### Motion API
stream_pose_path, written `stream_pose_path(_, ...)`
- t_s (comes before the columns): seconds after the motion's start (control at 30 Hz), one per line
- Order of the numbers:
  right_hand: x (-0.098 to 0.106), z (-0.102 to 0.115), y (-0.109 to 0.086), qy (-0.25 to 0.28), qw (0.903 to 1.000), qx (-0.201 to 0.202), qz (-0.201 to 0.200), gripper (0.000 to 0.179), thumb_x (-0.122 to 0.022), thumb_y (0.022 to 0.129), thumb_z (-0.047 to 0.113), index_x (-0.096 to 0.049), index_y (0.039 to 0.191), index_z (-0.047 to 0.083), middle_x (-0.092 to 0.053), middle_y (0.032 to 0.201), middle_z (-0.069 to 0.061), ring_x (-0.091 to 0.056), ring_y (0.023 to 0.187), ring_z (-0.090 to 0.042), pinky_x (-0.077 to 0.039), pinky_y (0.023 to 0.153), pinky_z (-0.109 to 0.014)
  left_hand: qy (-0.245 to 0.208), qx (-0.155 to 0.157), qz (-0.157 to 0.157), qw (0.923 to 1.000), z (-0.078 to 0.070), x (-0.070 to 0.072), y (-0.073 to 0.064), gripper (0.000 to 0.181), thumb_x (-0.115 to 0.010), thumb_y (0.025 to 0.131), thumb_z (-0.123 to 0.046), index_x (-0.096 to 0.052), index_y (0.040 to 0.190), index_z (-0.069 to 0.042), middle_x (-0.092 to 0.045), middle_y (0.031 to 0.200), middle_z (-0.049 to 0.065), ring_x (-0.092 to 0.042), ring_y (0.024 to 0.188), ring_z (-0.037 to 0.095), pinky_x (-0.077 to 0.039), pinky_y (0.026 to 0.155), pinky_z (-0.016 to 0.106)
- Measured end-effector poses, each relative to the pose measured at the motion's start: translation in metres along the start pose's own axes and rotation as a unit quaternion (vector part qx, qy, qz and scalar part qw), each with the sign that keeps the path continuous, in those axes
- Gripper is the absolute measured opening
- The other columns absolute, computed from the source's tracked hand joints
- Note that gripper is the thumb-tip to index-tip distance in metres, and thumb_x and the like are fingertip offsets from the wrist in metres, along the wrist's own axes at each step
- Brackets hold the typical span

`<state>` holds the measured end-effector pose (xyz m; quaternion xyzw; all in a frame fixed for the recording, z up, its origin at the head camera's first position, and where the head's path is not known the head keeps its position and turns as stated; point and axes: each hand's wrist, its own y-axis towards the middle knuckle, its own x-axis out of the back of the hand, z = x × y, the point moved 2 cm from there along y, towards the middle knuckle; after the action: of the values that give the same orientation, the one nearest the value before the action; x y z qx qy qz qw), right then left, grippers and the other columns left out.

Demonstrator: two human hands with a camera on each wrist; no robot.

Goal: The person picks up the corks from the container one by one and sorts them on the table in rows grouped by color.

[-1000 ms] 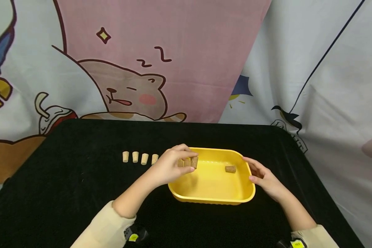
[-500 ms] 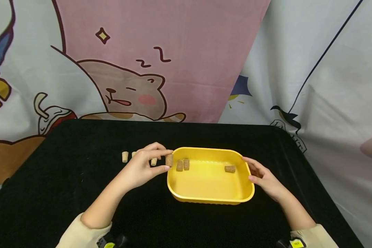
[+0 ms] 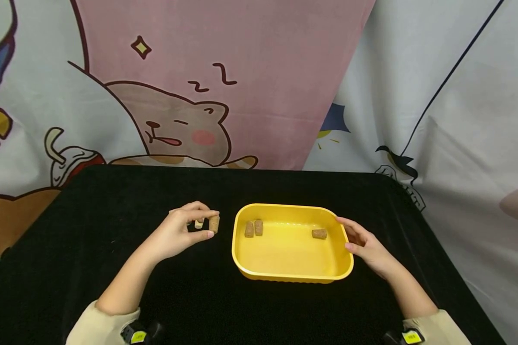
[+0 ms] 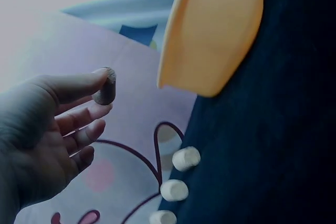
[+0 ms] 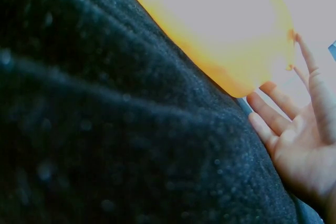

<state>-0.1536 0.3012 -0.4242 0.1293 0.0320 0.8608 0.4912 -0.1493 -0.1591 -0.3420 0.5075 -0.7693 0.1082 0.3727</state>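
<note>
Between thumb and fingertips, my left hand [image 3: 170, 238] pinches a brown cork stopper [image 3: 214, 224], held upright left of the yellow basin [image 3: 292, 278]. The left wrist view shows this cork [image 4: 107, 88] at the thumb tip, the other fingers loosely bent. Inside the basin, two brown corks [image 3: 253, 228] stand side by side at the left and another cork [image 3: 319, 234] lies on its side at the right. My right hand [image 3: 369, 249] touches the basin's right side, its fingers extended along the outer wall in the right wrist view [image 5: 302, 142].
Behind the left hand, a row of paler corks is mostly hidden in the head view, with one pale cork [image 3: 199, 224] showing. Pale corks [image 4: 174, 190] also appear in the left wrist view. A black cloth [image 3: 285, 311] covers the table, and a printed curtain [image 3: 267, 96] hangs behind.
My left hand has drawn back leftward from over the basin, carrying the brown cork out past the rim and in front of the pale row. The right hand stays at the basin's side.
</note>
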Motion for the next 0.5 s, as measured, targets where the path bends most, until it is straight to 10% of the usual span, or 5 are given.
stream_pose_path(0.2,0.001,0.000,0.000,0.003,1.0000,0.006,0.002,0.057,-0.050,0.096,0.003,-0.026,0.148,0.000,-0.042,0.145,-0.002,-0.051,0.121,-0.017,-0.049,0.089,-0.036,-0.008,0.005,0.030,0.9995,0.021,-0.004,0.002,0.043,-0.078,0.079,-0.016,-0.066,0.120,-0.010,-0.060,0.106,-0.004,-0.054,0.092,0.027,-0.028,0.084,0.049)
stream_pose_path(0.5,0.000,0.002,0.000,0.005,1.0000,0.000,0.000,0.057,-0.049,0.096,0.002,-0.026,0.148,0.001,-0.040,0.146,-0.007,-0.052,0.120,-0.019,-0.050,0.088,-0.037,-0.023,0.026,0.077,0.9964,0.047,-0.014,-0.001,0.040,-0.077,0.079,-0.018,-0.068,0.117,-0.010,-0.058,0.116,0.005,-0.053,0.099,0.024,-0.048,0.080,0.044)
